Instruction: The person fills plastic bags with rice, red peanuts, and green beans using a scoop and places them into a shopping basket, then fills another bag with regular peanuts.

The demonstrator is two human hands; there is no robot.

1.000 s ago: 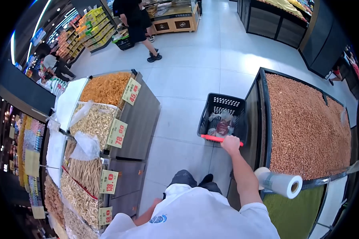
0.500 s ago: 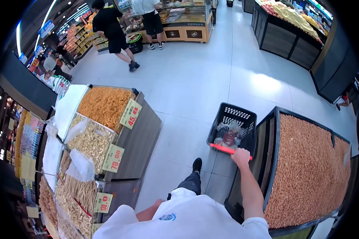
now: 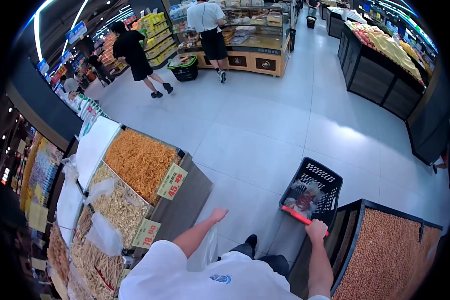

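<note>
Open tiled floor (image 3: 265, 135) is seen ahead, bounded by the dried-goods bin (image 3: 185, 200) edge and the nut bin (image 3: 342, 240) corner. The black mesh basket (image 3: 317, 176), just beside the nut bin, is held by its red handle (image 3: 297, 216), clasped in the closed right grip (image 3: 316, 231); the left grip (image 3: 218, 214) is spread open, empty

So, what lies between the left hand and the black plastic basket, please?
Only bare grey floor tiles separate left hand and black plastic basket, in head view.

Right hand (image 3: 316, 231) is clenched, arm outstretched; left hand (image 3: 218, 214) reaches forward, loose-fingered.
</note>
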